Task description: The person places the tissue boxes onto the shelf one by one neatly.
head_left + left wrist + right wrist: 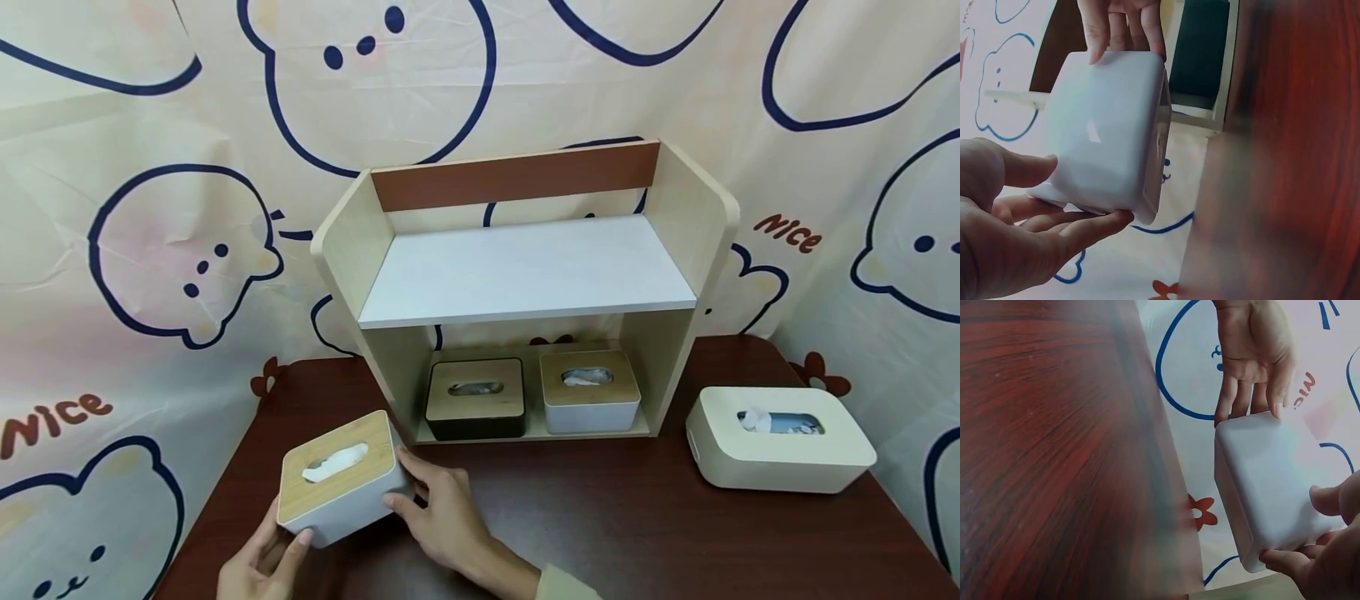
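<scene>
A white tissue box with a light wooden lid [334, 472] is held up at the table's left side, tilted, a tissue showing in its oval slot. My left hand [264, 560] grips its near left end, thumb on the front wall. At the opposite end my right hand [448, 510] holds it between thumb and fingers. In the left wrist view the box [1100, 131] shows its smooth white side, with the left hand [1029, 219] at one end. The right wrist view also shows the box [1266, 481] between both hands, the right hand [1329, 544] on its lower end.
Behind stands a two-tier shelf [525, 267]. On its lower level sit a black tissue box with a wooden lid [476, 400] and a white one with a wooden lid [590, 392]. A cream tissue box [780, 437] rests on the dark table [600, 525] at right.
</scene>
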`<state>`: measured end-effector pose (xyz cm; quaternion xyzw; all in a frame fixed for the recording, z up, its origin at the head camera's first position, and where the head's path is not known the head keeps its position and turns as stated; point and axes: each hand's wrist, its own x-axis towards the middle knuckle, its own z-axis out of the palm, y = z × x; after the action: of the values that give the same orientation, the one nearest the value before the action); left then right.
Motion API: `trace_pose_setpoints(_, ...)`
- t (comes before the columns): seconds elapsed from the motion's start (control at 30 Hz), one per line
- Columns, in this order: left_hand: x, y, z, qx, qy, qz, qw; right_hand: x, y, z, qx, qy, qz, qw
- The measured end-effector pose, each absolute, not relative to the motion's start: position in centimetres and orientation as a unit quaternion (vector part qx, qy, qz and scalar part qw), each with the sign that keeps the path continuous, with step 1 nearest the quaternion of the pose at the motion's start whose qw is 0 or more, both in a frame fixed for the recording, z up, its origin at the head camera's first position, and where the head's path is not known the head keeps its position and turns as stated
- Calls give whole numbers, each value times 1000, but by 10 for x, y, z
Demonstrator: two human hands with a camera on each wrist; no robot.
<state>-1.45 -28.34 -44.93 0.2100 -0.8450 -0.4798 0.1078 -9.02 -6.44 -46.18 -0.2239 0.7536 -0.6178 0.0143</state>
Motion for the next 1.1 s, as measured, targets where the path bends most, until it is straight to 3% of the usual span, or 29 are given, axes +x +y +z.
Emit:
trace_pose_setpoints(0.27, -12, -264, -445, 191, -853, -456, 168, -87, -45, -460, -228, 746, -626, -21)
trace_pose_setpoints(0.63, -23, -234, -439, 154, -860, -466, 138, -88, -13, -461, -205, 759, -617, -37)
trace_pose_setpoints(1.1, -46, -197, -434, 76, -849, -497, 164, -93, 27, -456, -157, 786, -594, -68)
